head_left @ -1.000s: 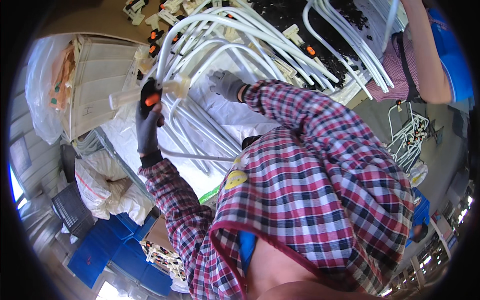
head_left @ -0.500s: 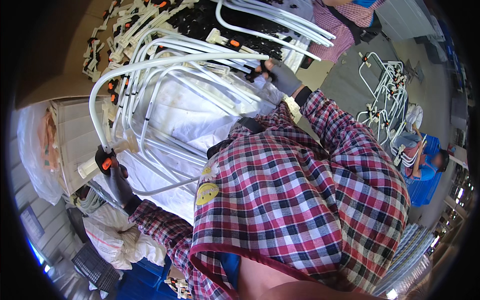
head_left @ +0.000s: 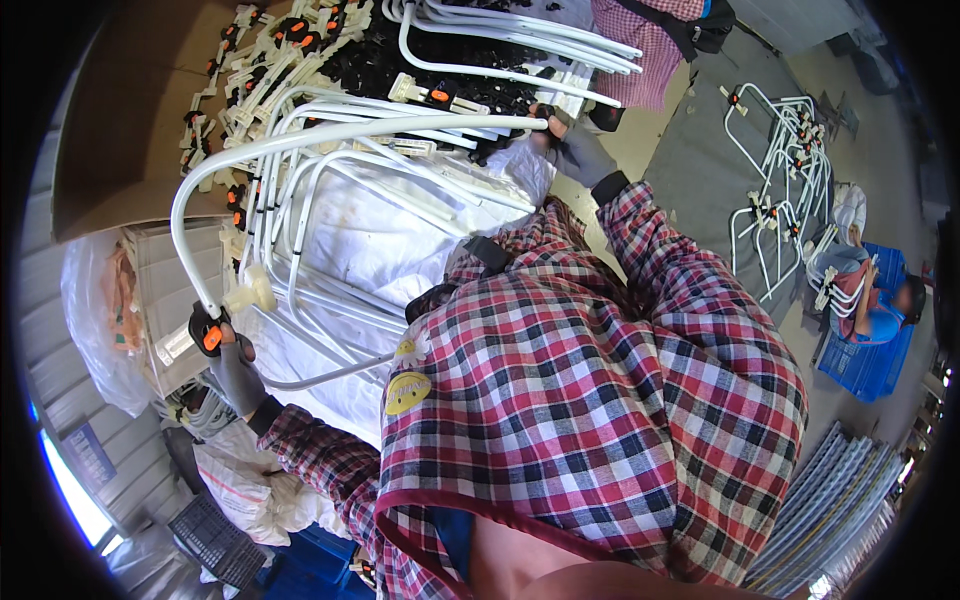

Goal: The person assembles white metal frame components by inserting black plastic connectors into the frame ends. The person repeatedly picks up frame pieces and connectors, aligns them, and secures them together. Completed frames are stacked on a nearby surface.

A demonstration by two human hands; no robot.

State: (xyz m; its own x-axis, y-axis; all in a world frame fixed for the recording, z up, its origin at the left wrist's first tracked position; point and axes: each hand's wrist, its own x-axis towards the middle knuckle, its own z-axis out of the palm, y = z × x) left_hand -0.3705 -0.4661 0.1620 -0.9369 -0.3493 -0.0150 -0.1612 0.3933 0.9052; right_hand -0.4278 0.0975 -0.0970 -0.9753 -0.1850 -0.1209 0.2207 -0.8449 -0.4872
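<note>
A bent white metal tube (head_left: 330,132) arches over the worktable between my two gloved hands. At its near-left end is a black fitting with an orange button (head_left: 208,332), joined to a cream plastic clamp piece (head_left: 250,290); my left hand (head_left: 238,372) is closed around this fitting. My right hand (head_left: 580,152) is closed at the tube's other end, fingertips on a small black piece (head_left: 546,112) there. Whether that piece sits on the tube end I cannot tell. Beneath the tube, several similar bent white tubes (head_left: 300,220) lie on a white cloth (head_left: 355,225).
Cream clamps with black and orange parts (head_left: 270,80) lie in a heap beside a cardboard box (head_left: 130,150). Loose black pieces (head_left: 365,60) are spread behind the tubes. Finished-looking frames (head_left: 785,160) stand on the floor at right, near a seated person (head_left: 870,300). Another person's checked garment (head_left: 635,50) shows beyond the table.
The view has shifted slightly. Both hands keep their grip on the tube's ends, and my right fingers have moved a little around the small black piece.
</note>
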